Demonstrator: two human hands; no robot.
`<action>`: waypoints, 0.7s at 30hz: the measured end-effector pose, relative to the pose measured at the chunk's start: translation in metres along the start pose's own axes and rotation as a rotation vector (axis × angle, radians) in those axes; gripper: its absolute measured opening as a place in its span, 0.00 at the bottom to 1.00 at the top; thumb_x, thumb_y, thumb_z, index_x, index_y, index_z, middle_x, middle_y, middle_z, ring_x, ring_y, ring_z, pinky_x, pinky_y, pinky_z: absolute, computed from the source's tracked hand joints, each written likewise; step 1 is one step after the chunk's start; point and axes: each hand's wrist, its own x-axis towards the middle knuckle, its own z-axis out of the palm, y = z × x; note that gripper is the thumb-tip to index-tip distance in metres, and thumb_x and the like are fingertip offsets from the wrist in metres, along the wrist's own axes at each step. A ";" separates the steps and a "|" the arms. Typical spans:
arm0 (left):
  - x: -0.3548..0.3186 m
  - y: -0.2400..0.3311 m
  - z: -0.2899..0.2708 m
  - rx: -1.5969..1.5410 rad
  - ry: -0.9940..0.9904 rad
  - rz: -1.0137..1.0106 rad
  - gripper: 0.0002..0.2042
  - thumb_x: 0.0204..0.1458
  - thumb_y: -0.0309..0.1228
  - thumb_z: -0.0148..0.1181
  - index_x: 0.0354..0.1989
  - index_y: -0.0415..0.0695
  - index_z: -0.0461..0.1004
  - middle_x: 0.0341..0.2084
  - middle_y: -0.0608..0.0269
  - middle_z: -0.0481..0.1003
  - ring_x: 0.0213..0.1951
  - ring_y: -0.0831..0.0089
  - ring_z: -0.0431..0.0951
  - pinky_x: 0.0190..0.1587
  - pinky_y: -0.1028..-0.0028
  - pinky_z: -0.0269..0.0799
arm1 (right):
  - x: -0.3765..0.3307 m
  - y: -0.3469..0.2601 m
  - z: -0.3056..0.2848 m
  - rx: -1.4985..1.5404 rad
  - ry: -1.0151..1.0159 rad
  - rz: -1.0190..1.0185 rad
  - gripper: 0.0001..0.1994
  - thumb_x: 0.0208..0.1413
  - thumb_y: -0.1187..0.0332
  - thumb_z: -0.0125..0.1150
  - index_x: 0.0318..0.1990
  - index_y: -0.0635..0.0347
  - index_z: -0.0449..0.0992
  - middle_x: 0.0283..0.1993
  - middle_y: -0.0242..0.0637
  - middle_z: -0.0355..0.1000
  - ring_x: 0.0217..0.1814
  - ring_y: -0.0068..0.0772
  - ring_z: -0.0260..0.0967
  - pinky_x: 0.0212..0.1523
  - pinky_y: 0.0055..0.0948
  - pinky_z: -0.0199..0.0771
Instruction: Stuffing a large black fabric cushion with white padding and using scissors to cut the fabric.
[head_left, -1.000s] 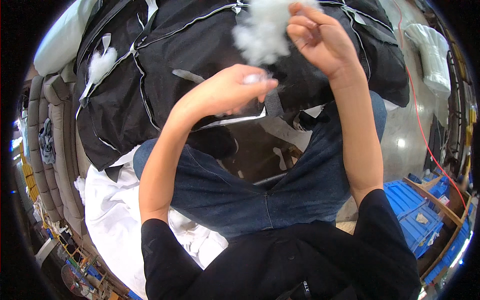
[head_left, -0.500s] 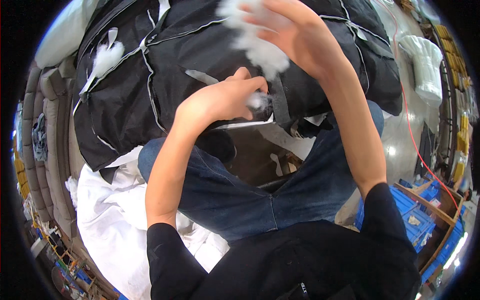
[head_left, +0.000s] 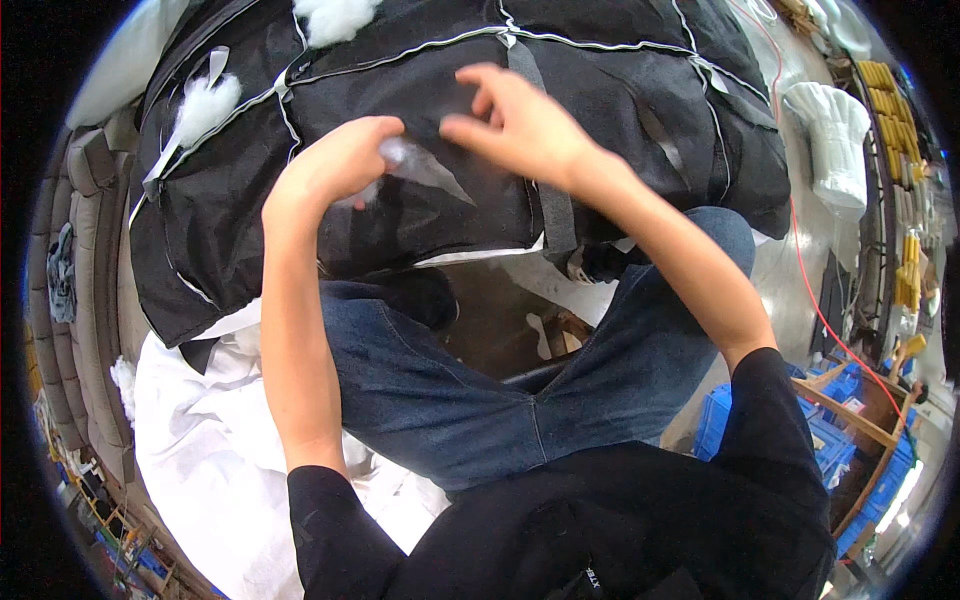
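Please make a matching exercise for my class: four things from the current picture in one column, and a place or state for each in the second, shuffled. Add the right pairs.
Things
1. left hand
2. white fabric
3. right hand
4. blue crates

Place or state
A. low on the picture's right side
B. beside a bit of white fluff
C. above the black cover, fingers apart, with no fluff seen in it
D. heaped on the person's left, low in the picture

Right pairs: 1-B, 2-D, 3-C, 4-A
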 end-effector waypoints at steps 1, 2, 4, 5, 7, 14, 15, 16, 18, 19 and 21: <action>-0.001 0.007 -0.003 -0.083 0.020 -0.076 0.08 0.50 0.28 0.60 0.34 0.36 0.71 0.24 0.62 0.74 0.26 0.71 0.74 0.29 0.69 0.70 | -0.014 0.005 0.014 -0.157 0.073 -0.064 0.33 0.49 0.50 0.65 0.57 0.63 0.65 0.42 0.49 0.71 0.45 0.47 0.72 0.45 0.42 0.72; 0.007 -0.001 0.003 -0.074 0.018 -0.085 0.08 0.50 0.28 0.60 0.34 0.36 0.71 0.24 0.62 0.74 0.26 0.71 0.74 0.29 0.69 0.70 | -0.021 0.007 0.026 -0.311 0.144 -0.125 0.35 0.48 0.50 0.66 0.58 0.63 0.64 0.43 0.50 0.70 0.47 0.47 0.71 0.45 0.44 0.72; 0.022 -0.015 0.023 -0.145 0.359 0.250 0.09 0.51 0.29 0.59 0.28 0.37 0.69 0.19 0.65 0.71 0.23 0.72 0.70 0.27 0.70 0.65 | -0.020 -0.006 0.032 -0.343 0.134 -0.156 0.35 0.47 0.51 0.65 0.58 0.63 0.63 0.42 0.50 0.71 0.46 0.47 0.72 0.44 0.44 0.72; 0.021 -0.016 0.035 -0.279 0.410 0.238 0.09 0.50 0.29 0.60 0.27 0.37 0.69 0.19 0.63 0.70 0.23 0.71 0.68 0.28 0.69 0.65 | -0.022 -0.009 0.034 -0.398 0.127 -0.186 0.35 0.46 0.52 0.65 0.59 0.63 0.62 0.42 0.49 0.71 0.45 0.47 0.73 0.43 0.45 0.71; 0.018 -0.014 0.051 0.062 0.539 0.357 0.10 0.50 0.28 0.60 0.36 0.37 0.69 0.32 0.49 0.72 0.35 0.59 0.72 0.40 0.63 0.67 | -0.017 -0.004 0.032 -0.395 0.081 -0.136 0.33 0.47 0.57 0.64 0.60 0.62 0.62 0.41 0.49 0.73 0.44 0.48 0.73 0.44 0.43 0.72; 0.010 -0.007 0.070 0.516 0.703 0.444 0.17 0.46 0.25 0.58 0.47 0.37 0.71 0.44 0.43 0.72 0.49 0.50 0.71 0.56 0.59 0.66 | -0.010 -0.007 0.026 -0.232 0.118 -0.144 0.19 0.47 0.68 0.58 0.47 0.64 0.67 0.28 0.47 0.76 0.31 0.48 0.77 0.30 0.42 0.76; 0.024 -0.022 0.072 0.585 0.618 0.360 0.15 0.46 0.26 0.58 0.45 0.38 0.74 0.41 0.46 0.75 0.48 0.50 0.73 0.54 0.59 0.67 | -0.013 -0.012 0.028 -0.232 0.126 -0.167 0.21 0.48 0.68 0.57 0.50 0.65 0.66 0.29 0.47 0.76 0.31 0.48 0.77 0.30 0.42 0.77; 0.040 -0.025 0.072 0.583 0.610 0.363 0.15 0.46 0.26 0.58 0.45 0.38 0.74 0.41 0.46 0.75 0.48 0.50 0.73 0.54 0.59 0.67 | -0.015 -0.012 0.028 -0.238 0.135 -0.187 0.22 0.49 0.69 0.56 0.53 0.66 0.66 0.29 0.46 0.77 0.31 0.47 0.77 0.30 0.41 0.77; 0.071 -0.030 0.072 0.300 0.750 0.441 0.14 0.48 0.28 0.57 0.44 0.40 0.76 0.41 0.50 0.77 0.48 0.52 0.75 0.53 0.58 0.67 | -0.017 -0.008 0.028 -0.263 0.137 -0.184 0.25 0.51 0.69 0.55 0.58 0.67 0.64 0.30 0.45 0.77 0.31 0.45 0.77 0.30 0.40 0.77; 0.082 -0.038 0.069 0.306 0.749 0.440 0.14 0.48 0.28 0.57 0.44 0.40 0.76 0.41 0.50 0.77 0.48 0.52 0.75 0.53 0.58 0.67 | -0.017 -0.012 0.027 -0.280 0.118 -0.176 0.25 0.52 0.69 0.54 0.58 0.67 0.65 0.30 0.44 0.77 0.31 0.44 0.78 0.31 0.39 0.77; 0.100 -0.057 0.069 0.651 0.876 0.546 0.14 0.50 0.29 0.55 0.45 0.41 0.76 0.43 0.52 0.77 0.49 0.54 0.75 0.53 0.58 0.68 | -0.017 -0.015 0.028 -0.266 0.098 -0.162 0.24 0.53 0.68 0.53 0.58 0.67 0.65 0.31 0.43 0.77 0.32 0.43 0.78 0.31 0.39 0.77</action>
